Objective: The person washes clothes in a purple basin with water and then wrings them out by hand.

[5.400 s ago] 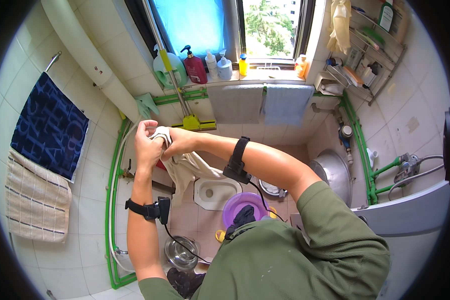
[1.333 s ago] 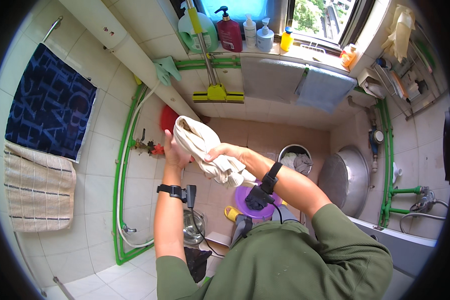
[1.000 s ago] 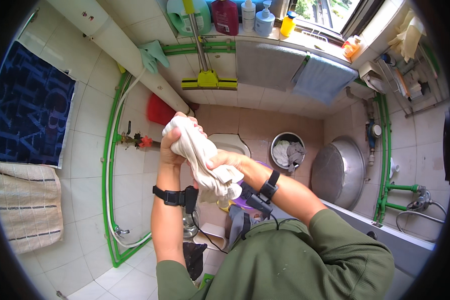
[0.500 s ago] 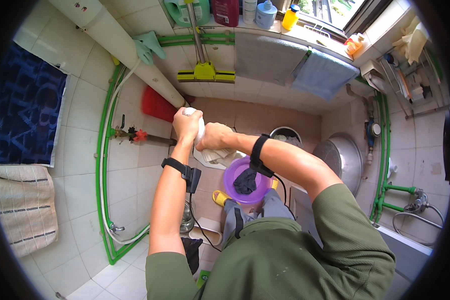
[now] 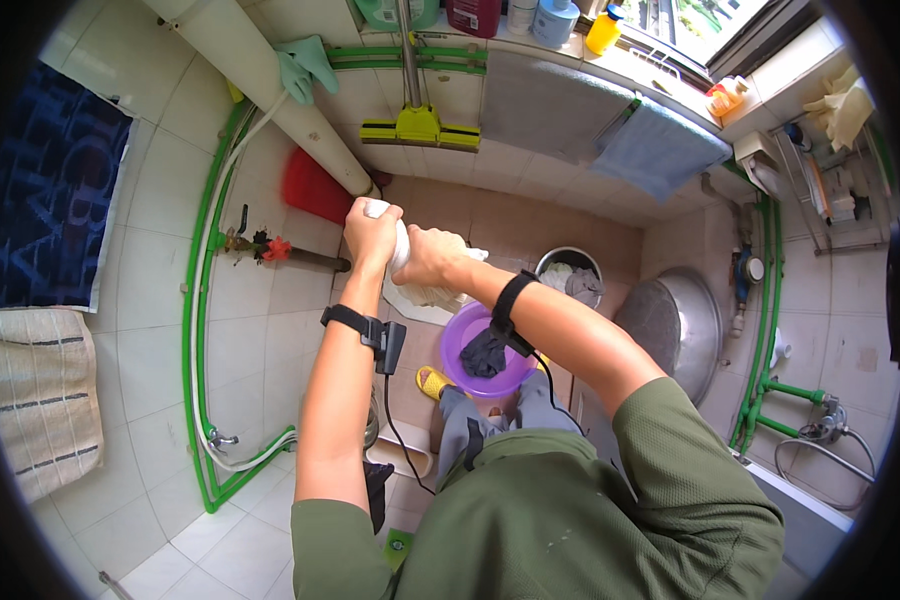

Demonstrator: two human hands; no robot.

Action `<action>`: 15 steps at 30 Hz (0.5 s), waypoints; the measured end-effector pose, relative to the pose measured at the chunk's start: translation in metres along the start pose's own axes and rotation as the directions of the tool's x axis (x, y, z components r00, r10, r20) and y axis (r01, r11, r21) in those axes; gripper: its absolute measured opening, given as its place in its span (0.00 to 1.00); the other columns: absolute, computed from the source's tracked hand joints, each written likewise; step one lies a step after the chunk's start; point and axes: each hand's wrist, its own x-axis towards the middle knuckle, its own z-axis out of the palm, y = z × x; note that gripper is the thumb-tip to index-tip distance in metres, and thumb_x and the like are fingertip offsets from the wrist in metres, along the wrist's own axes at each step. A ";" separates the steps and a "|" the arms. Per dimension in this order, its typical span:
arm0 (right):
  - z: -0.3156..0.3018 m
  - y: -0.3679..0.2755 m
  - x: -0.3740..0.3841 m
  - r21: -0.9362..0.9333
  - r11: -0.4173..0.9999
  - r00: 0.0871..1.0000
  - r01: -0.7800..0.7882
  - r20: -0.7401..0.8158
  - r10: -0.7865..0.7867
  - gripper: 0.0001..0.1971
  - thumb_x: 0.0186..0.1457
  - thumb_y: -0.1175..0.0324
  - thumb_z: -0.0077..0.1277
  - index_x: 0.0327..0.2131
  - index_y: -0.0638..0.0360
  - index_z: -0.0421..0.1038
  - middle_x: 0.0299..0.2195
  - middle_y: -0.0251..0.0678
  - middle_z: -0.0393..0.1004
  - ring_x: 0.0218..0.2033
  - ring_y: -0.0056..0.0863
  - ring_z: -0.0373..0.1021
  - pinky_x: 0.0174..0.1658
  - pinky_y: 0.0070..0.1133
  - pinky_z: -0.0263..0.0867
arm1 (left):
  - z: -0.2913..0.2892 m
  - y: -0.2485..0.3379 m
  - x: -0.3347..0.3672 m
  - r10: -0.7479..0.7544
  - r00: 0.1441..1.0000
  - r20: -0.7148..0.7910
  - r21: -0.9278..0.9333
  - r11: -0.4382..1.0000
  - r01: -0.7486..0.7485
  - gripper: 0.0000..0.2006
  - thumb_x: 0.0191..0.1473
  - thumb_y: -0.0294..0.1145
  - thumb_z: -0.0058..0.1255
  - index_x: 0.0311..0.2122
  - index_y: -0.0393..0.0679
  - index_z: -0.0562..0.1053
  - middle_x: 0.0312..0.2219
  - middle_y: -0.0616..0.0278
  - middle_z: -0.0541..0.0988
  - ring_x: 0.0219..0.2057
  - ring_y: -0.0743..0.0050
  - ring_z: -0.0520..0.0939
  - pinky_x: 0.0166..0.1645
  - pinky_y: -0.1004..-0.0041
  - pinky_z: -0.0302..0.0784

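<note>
My left hand (image 5: 372, 232) and my right hand (image 5: 432, 256) are closed side by side on a twisted, whitish cloth (image 5: 401, 250). One end of it pokes out above my left fist. Looser folds hang below my right hand, partly hidden by it. The cloth is held up over the floor, just beyond a purple basin (image 5: 450, 345). Inside that basin, between my feet, lies a dark wet-looking cloth (image 5: 484, 355). Both my wrists wear black straps with small devices and cables.
A metal pot (image 5: 598, 268) with light and grey cloths stands right of the basin, a large metal basin (image 5: 695, 330) farther right. A yellow-headed squeeze mop (image 5: 417, 125) leans at the back wall. Left are a red container (image 5: 310, 190), a tap (image 5: 226, 440) and green pipes (image 5: 198, 330).
The view has shifted slightly, bringing the pot of cloths more into sight. Both hands keep their grip on the whitish cloth; my right wrist sits a little higher against my left hand.
</note>
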 end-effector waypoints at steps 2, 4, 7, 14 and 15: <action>-0.005 0.001 -0.002 0.048 0.998 0.999 0.030 -0.043 -0.028 0.36 0.34 0.49 0.60 0.45 0.65 0.67 0.34 0.52 0.78 0.36 0.46 0.76 0.43 0.35 0.71 | -0.003 0.002 -0.001 -0.008 1.000 -0.012 -0.194 0.981 0.006 0.13 0.41 0.30 0.62 0.33 0.38 0.73 0.27 0.58 0.79 0.29 0.69 0.78 0.36 0.69 0.74; -0.014 -0.002 -0.007 0.125 0.988 0.992 0.089 -0.097 -0.077 0.39 0.35 0.51 0.61 0.49 0.65 0.61 0.36 0.55 0.77 0.38 0.49 0.75 0.44 0.37 0.70 | -0.006 0.006 -0.004 -0.014 1.000 -0.020 -0.454 0.891 0.003 0.14 0.44 0.29 0.63 0.36 0.38 0.72 0.29 0.61 0.77 0.30 0.73 0.77 0.37 0.72 0.74; -0.013 -0.003 -0.008 0.159 0.976 0.987 0.152 -0.074 -0.141 0.42 0.32 0.50 0.65 0.50 0.61 0.60 0.38 0.54 0.77 0.41 0.51 0.74 0.47 0.37 0.69 | -0.005 0.016 -0.017 -0.181 0.979 -0.092 -0.583 0.807 0.095 0.16 0.44 0.33 0.64 0.35 0.37 0.71 0.31 0.58 0.77 0.33 0.68 0.76 0.41 0.68 0.73; -0.033 0.031 -0.013 0.731 0.681 0.947 0.048 0.184 -0.264 0.22 0.36 0.64 0.63 0.37 0.65 0.76 0.32 0.40 0.78 0.32 0.27 0.74 0.39 0.25 0.70 | -0.062 0.034 -0.040 0.212 0.926 0.313 -0.629 0.777 0.035 0.42 0.44 0.31 0.60 0.63 0.40 0.51 0.57 0.48 0.61 0.58 0.62 0.65 0.58 0.63 0.64; -0.044 0.033 -0.018 0.727 0.687 0.931 -0.006 0.256 -0.262 0.21 0.37 0.65 0.63 0.38 0.65 0.76 0.32 0.39 0.78 0.33 0.26 0.73 0.39 0.24 0.70 | -0.073 0.033 -0.045 0.459 0.838 0.295 -0.537 0.805 -0.252 0.47 0.41 0.28 0.59 0.66 0.42 0.47 0.62 0.46 0.55 0.62 0.58 0.61 0.61 0.61 0.61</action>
